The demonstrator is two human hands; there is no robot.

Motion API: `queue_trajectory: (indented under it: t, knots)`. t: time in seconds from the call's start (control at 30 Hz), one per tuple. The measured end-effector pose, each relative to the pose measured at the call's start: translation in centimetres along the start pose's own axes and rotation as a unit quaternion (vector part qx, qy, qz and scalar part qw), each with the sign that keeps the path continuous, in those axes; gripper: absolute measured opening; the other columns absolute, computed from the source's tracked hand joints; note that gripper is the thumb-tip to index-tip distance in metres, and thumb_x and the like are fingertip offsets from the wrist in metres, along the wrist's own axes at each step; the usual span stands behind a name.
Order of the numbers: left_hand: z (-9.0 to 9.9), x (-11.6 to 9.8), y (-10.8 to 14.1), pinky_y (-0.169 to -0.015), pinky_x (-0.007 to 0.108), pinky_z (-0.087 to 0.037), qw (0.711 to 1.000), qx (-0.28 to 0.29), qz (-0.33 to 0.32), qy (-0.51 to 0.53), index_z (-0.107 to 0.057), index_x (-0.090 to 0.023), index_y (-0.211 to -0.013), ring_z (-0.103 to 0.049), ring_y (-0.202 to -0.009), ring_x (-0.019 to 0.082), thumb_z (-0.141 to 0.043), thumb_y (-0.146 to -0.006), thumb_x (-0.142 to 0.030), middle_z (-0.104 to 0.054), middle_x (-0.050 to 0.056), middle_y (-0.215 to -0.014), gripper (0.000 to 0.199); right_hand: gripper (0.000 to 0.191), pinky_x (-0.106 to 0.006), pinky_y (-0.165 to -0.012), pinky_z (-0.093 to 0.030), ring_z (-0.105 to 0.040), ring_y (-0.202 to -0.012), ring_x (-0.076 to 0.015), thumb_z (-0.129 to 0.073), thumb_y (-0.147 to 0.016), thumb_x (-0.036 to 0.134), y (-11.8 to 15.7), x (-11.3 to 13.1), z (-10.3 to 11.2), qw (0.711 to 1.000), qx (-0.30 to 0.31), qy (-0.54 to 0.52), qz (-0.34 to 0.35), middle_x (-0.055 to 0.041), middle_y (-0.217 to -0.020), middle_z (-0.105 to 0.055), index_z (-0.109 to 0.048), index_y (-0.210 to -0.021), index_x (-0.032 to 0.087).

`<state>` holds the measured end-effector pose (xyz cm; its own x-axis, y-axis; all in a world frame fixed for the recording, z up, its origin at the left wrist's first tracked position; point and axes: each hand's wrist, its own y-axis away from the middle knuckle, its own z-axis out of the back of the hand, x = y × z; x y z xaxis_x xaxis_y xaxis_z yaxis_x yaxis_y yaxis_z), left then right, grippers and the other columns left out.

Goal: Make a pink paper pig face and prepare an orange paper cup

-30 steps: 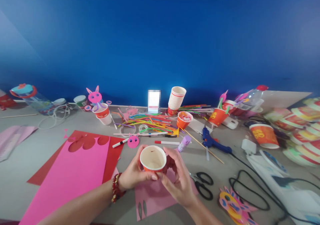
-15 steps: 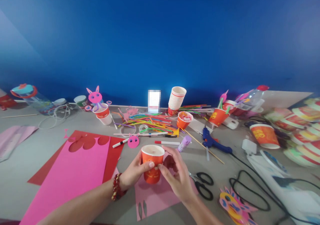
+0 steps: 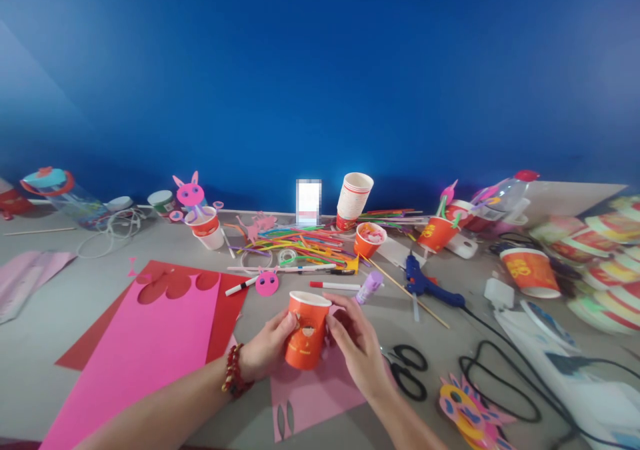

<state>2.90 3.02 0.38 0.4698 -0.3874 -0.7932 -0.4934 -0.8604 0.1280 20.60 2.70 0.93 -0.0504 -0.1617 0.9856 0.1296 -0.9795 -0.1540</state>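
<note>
An orange paper cup (image 3: 307, 337) with a white rim is held a little tilted, over a pale pink sheet (image 3: 320, 400) with cut-out holes. My left hand (image 3: 270, 347), with a red bead bracelet at the wrist, grips the cup's left side. At the cup's right side, my right hand (image 3: 357, 343) has its fingers apart and curved, the fingertips at or beside the rim; they do not close on it. Behind the cup lie a pink animal face (image 3: 267, 283), a red-capped marker (image 3: 334, 286) and a purple glue stick (image 3: 369, 287).
Black-handled scissors (image 3: 410, 372) lie right of my right hand, near a blue glue gun (image 3: 433, 283) and its cord. Pink card (image 3: 160, 343) over red card covers the left. Further back are colourful sticks (image 3: 300, 243), stacked cups (image 3: 354, 197) and a cup with scraps (image 3: 371, 240).
The cup has turned and tilted, showing its printed side more fully. My left thumb has moved left along it, and my right fingers have come away from its front.
</note>
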Motion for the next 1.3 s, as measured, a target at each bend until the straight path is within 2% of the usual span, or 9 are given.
queue_trajectory:
  t: [0.1, 0.2, 0.43, 0.53, 0.67, 0.87, 1.1, 1.3]
  knots:
    - [0.1, 0.0, -0.1, -0.074, 0.032, -0.053, 1.000, 0.007, 0.004, 0.016, -0.065, -0.012, -0.109, -0.070, -0.082, 0.024, -0.068, -0.080, -0.055, -0.073, 0.013, -0.093, 0.052, 0.034, -0.024, -0.058, -0.048, -0.056, -0.065, -0.0148, -0.052, -0.095, 0.044, 0.0, 0.2, 0.0, 1.000, 0.001, -0.007, -0.004, -0.0023, -0.084, -0.061, -0.059, -0.119, 0.021]
    - [0.1, 0.0, -0.2, -0.077, 0.034, -0.053, 0.999, -0.013, 0.018, 0.025, -0.066, -0.011, -0.107, -0.070, -0.087, 0.026, -0.069, -0.081, -0.048, -0.073, 0.014, -0.094, 0.046, 0.033, -0.025, -0.062, -0.050, -0.058, -0.070, -0.0157, -0.052, -0.096, 0.042, 0.0, 0.4, 0.0, 1.000, 0.001, 0.002, 0.003, -0.0035, -0.088, -0.062, -0.059, -0.119, 0.021]
    - [-0.4, -0.3, -0.3, -0.072, 0.034, -0.055, 0.997, -0.070, 0.026, 0.010, -0.067, -0.010, -0.103, -0.071, -0.083, 0.027, -0.069, -0.081, -0.050, -0.074, 0.014, -0.089, 0.046, 0.034, -0.024, -0.063, -0.052, -0.060, -0.075, -0.0169, -0.053, -0.095, 0.041, 0.1, 0.5, -0.1, 1.000, -0.003, 0.013, 0.003, -0.0049, -0.094, -0.064, -0.058, -0.122, 0.021]
    - [-0.3, -0.1, -0.3, -0.071, 0.033, -0.055, 0.998, -0.064, 0.012, 0.007, -0.065, -0.011, -0.107, -0.071, -0.083, 0.026, -0.070, -0.079, -0.051, -0.073, 0.013, -0.091, 0.049, 0.034, -0.025, -0.066, -0.052, -0.061, -0.077, -0.0173, -0.053, -0.095, 0.041, 0.1, 0.4, -0.1, 1.000, -0.003, 0.014, 0.000, -0.0056, -0.100, -0.065, -0.057, -0.123, 0.022]
    - [0.1, 0.3, -0.3, -0.071, 0.032, -0.054, 0.999, -0.033, -0.027, 0.004, -0.061, -0.014, -0.116, -0.070, -0.084, 0.025, -0.072, -0.075, -0.055, -0.072, 0.013, -0.098, 0.059, 0.035, -0.025, -0.065, -0.052, -0.061, -0.076, -0.0174, -0.052, -0.095, 0.042, 0.0, 0.3, -0.1, 1.000, -0.001, 0.007, 0.001, -0.0048, -0.095, -0.065, -0.057, -0.123, 0.022]
    - [0.2, 0.4, -0.3, -0.075, 0.033, -0.053, 0.999, -0.010, -0.032, 0.000, -0.058, -0.014, -0.121, -0.068, -0.091, 0.026, -0.071, -0.075, -0.058, -0.070, 0.014, -0.104, 0.065, 0.034, -0.026, -0.067, -0.053, -0.062, -0.078, -0.0176, -0.053, -0.095, 0.042, -0.1, 0.1, -0.1, 1.000, -0.008, 0.010, 0.007, -0.0059, -0.100, -0.065, -0.057, -0.123, 0.022]
    - [0.2, 0.1, -0.5, -0.082, 0.038, -0.053, 0.999, -0.040, -0.013, 0.003, -0.061, -0.013, -0.117, -0.068, -0.092, 0.028, -0.070, -0.081, -0.048, -0.071, 0.014, -0.100, 0.052, 0.033, -0.027, -0.073, -0.054, -0.064, -0.084, -0.0185, -0.052, -0.096, 0.040, 0.1, 0.7, -0.1, 0.999, -0.008, 0.037, 0.022, -0.0081, -0.111, -0.065, -0.058, -0.122, 0.022]
    - [0.7, 0.4, -0.5, -0.084, 0.037, -0.052, 0.997, -0.049, -0.044, -0.043, -0.058, -0.014, -0.123, -0.066, -0.095, 0.028, -0.069, -0.081, -0.049, -0.069, 0.014, -0.108, 0.056, 0.032, -0.027, -0.079, -0.054, -0.065, -0.091, -0.0190, -0.052, -0.096, 0.036, 0.2, 0.7, -0.1, 0.998, -0.007, 0.050, 0.038, -0.0079, -0.117, -0.064, -0.057, -0.125, 0.023]
